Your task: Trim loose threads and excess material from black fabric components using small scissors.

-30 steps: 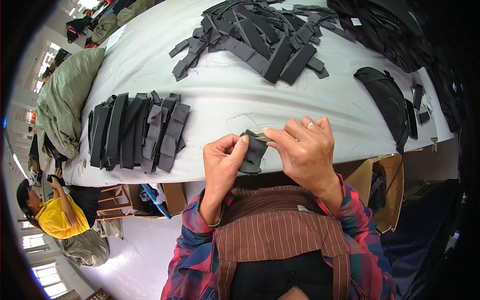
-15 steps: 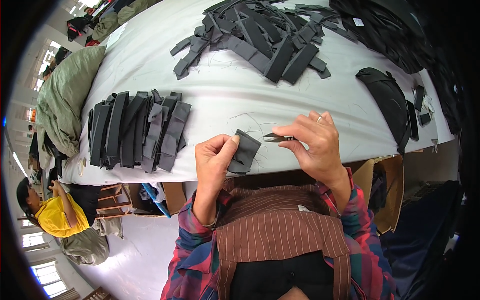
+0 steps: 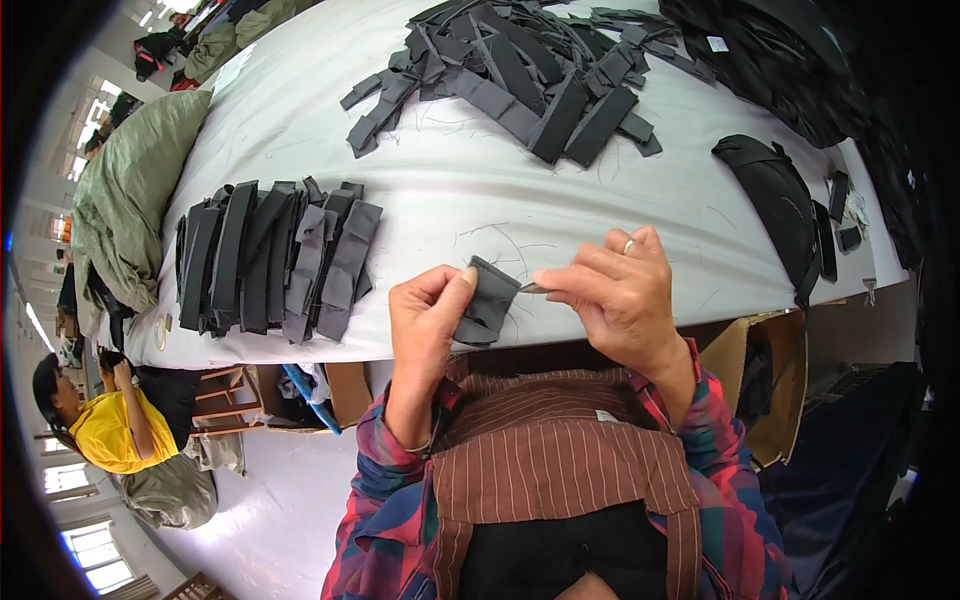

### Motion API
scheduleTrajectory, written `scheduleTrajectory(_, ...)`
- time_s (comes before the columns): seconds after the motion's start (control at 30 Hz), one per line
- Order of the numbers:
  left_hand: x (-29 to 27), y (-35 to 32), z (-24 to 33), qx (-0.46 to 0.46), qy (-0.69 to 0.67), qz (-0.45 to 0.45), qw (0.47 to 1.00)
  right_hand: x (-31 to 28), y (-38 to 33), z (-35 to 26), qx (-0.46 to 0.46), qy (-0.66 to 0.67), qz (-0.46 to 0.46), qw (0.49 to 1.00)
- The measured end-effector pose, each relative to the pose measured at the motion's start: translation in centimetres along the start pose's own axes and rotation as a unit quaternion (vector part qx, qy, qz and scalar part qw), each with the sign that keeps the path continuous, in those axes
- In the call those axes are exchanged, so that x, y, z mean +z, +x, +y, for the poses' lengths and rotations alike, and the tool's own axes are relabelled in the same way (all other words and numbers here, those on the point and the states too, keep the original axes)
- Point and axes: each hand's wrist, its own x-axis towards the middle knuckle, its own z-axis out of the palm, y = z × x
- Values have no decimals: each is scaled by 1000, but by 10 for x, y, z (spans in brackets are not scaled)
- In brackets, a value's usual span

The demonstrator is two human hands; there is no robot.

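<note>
Our left hand [image 3: 432,318] pinches the dark fabric strip [image 3: 487,302] just off the near edge of the white table [image 3: 470,190]; right hand [image 3: 622,290] is clamped on small snips [image 3: 533,288] touching its top corner; strip runs upright, slightly tilted; a slip could nick the cloth or our thumb.
</note>
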Motion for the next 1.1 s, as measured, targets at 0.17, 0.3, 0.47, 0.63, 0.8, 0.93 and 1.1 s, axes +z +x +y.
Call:
scheduleTrajectory(0.17,-10,-13,19,130,-128,-106,977,-9,-4,-1,164,258,12,952)
scheduleTrajectory(0.3,-13,-1,-27,144,-41,-17,989,10,-7,-6,222,353,-24,909)
scheduleTrajectory(0.47,3,-6,-62,147,-159,44,975,27,-28,-11,272,423,-57,862)
scheduleTrajectory(0.63,12,-3,-63,144,-208,41,967,39,-27,-16,259,420,-33,869)
scheduleTrajectory(0.8,16,-4,-60,124,-231,32,964,40,-23,-18,217,338,-2,916)
scheduleTrajectory(0.93,16,-4,-61,106,-224,36,968,36,-21,-17,157,209,-20,965)
scheduleTrajectory(1.1,13,-3,-59,102,-183,21,978,33,-19,-15,139,163,-27,976)
